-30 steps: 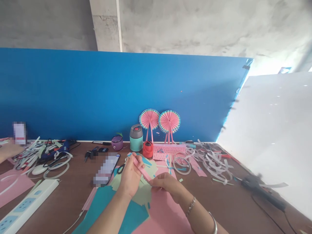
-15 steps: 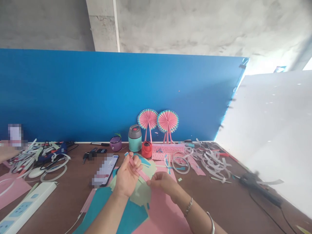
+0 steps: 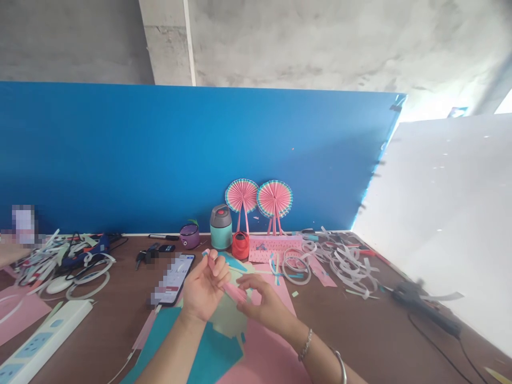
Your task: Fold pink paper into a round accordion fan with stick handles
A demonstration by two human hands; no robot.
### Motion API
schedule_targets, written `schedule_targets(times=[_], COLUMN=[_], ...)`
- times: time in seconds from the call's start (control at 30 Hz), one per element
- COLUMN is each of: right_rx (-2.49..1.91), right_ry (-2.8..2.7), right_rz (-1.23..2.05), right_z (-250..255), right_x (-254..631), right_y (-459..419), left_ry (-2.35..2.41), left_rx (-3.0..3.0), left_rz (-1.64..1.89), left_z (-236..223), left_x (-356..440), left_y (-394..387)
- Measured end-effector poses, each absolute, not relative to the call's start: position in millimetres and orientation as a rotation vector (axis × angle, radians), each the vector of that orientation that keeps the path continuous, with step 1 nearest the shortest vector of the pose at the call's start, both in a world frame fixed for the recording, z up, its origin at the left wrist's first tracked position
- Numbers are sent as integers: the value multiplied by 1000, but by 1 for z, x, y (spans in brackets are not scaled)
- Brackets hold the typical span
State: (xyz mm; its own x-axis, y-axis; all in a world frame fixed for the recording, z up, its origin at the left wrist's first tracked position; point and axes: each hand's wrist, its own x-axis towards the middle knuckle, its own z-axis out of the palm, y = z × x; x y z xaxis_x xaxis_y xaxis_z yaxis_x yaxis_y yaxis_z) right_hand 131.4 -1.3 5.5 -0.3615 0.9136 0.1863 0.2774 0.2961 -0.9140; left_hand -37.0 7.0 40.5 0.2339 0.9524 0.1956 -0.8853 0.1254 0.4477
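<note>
A pink folded paper strip [image 3: 234, 293] slants down to the right between my hands, with a bit of blue at its upper end. My left hand [image 3: 206, 285] is closed around its upper part, fingers curled over it. My right hand [image 3: 266, 305] is at the lower end, thumb and fingers spread apart around it; whether the thumb touches the strip is hard to tell. Beneath lie pale green paper pieces [image 3: 228, 320], a teal sheet [image 3: 160, 341] and a pink sheet [image 3: 272, 352].
Two pink paper fans [image 3: 274, 198] stand against the blue partition [image 3: 120, 160]. Before them are a teal jar [image 3: 221, 234], a red container [image 3: 240, 245] and a purple pot [image 3: 189, 236]. A phone [image 3: 178, 277], power strip [image 3: 44, 341], glue gun [image 3: 424, 306] and curled white strips [image 3: 356, 266] lie around. Another person's hand [image 3: 12, 253] is far left.
My right thumb and fingers have spread from a pinch on the strip's lower end. My left hand keeps its hold. The view has shifted slightly.
</note>
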Motion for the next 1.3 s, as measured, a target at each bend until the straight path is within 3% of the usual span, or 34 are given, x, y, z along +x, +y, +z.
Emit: schedule_targets(times=[0.2, 0.47, 0.93, 1.17, 1.3], right_rx=[-1297, -1319, -1101, -1174, -1201], right_ry=[-1701, -1667, -1762, -1838, -1877], right_rz=[908, 675, 703, 685, 710], right_z=[9, 0, -18, -12, -13], right_x=[131, 136, 131, 135, 133], right_y=[2, 12, 17, 17, 15], left_ry=[453, 669, 843, 768, 804], left_rx=[564, 957, 921, 552, 541], left_rz=[1486, 1211, 1285, 1541, 1497], left_z=[26, 0, -17, -26, -28], left_x=[-31, -12, -14, -29, -31], left_y=[19, 21, 27, 45, 47])
